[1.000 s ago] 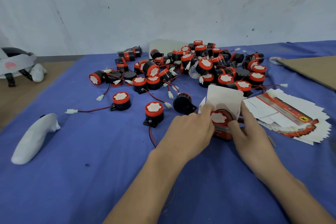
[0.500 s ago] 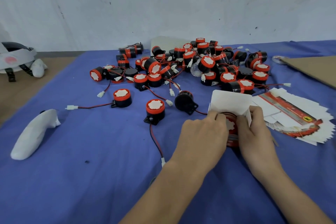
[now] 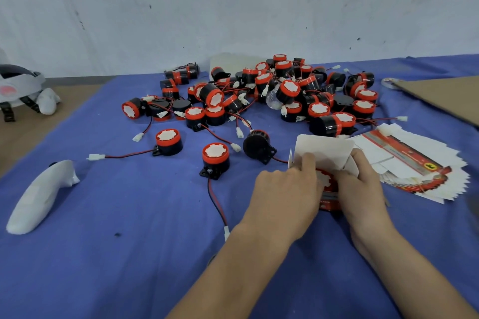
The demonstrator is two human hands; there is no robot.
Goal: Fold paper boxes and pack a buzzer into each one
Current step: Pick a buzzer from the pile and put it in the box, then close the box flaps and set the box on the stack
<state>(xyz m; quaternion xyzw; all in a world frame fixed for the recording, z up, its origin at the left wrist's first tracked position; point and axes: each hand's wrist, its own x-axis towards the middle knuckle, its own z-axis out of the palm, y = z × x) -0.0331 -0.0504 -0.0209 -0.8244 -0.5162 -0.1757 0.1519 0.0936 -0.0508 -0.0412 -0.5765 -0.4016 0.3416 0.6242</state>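
Step in hand: closing up one paper box (image 3: 327, 153) that already has its buzzer (image 3: 325, 181) in it. I judge the folding done and the shutting not yet done.
Left grip (image 3: 287, 189): fingers curled against the box's left side, with one fingertip on the raised white lid flap.
Right grip (image 3: 360, 184): fingers curled round the box's right side, pinching a side flap there.
Where the box is: standing on the blue surface (image 3: 129, 254) between my two grips, just beside the stack of flat boxes (image 3: 414, 166).
What the box holds: one buzzer, its red rim and white face showing in the open mouth. I cannot tell whether its lead is fully inside.
Next move: I'd fold the side flaps in, bend the lid flap down over the buzzer and tuck its edge in. That calls for nothing of the lead caught under the flap.
Supply: the pile of buzzers (image 3: 285, 93) lies at the far side, with a loose buzzer (image 3: 215, 158) nearer. By my reckoning, many are left to pack.
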